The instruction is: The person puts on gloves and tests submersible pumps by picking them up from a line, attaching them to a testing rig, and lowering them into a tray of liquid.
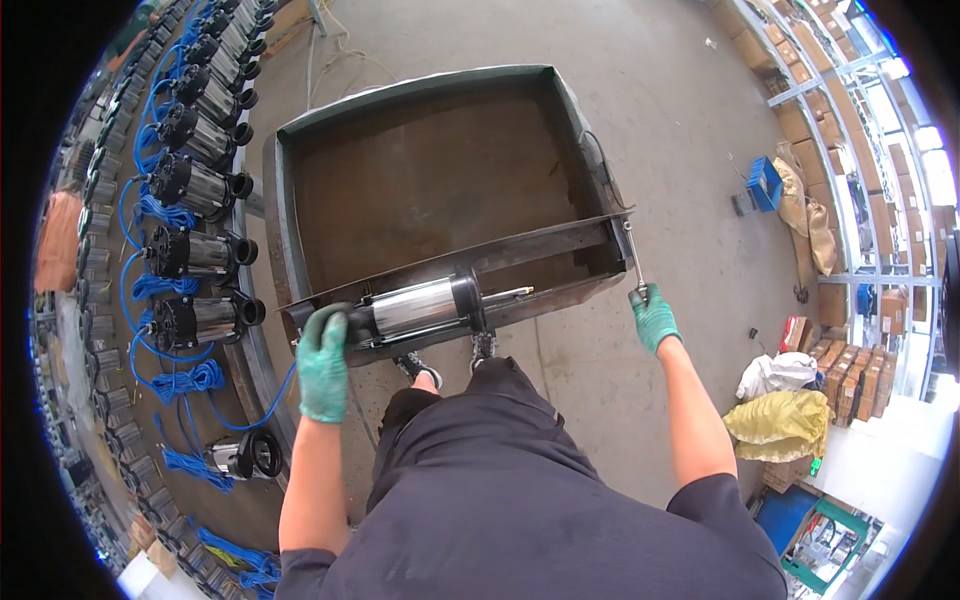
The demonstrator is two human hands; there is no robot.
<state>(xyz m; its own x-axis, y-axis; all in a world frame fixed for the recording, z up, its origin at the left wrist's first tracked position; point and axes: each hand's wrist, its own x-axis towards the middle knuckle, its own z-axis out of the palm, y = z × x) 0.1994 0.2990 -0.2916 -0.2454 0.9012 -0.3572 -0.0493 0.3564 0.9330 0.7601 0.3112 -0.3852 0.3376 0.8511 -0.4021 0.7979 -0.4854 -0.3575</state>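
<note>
A submersible pump (415,308) with a shiny metal barrel and black ends lies across the near ledge of a large metal tank (281,200). A thin rod with a brass-coloured tip (510,295) sticks out beyond its right end. My left hand (324,368), in a green glove, is at the pump's black left end; its fingers are smeared by motion, so their grip does not show. At the tank's right corner, my gloved right hand (656,320) is closed round the lower end of a long-handled wrench (638,258), which points away from me.
Brownish water (420,180) stands in the tank. Several similar pumps (205,255) with coiled blue cables (188,378) line a rack on the left. A blue bin (765,184), sacks (778,422) and shelves of cartons (832,130) stand to the right. My shoes are by the tank's near side.
</note>
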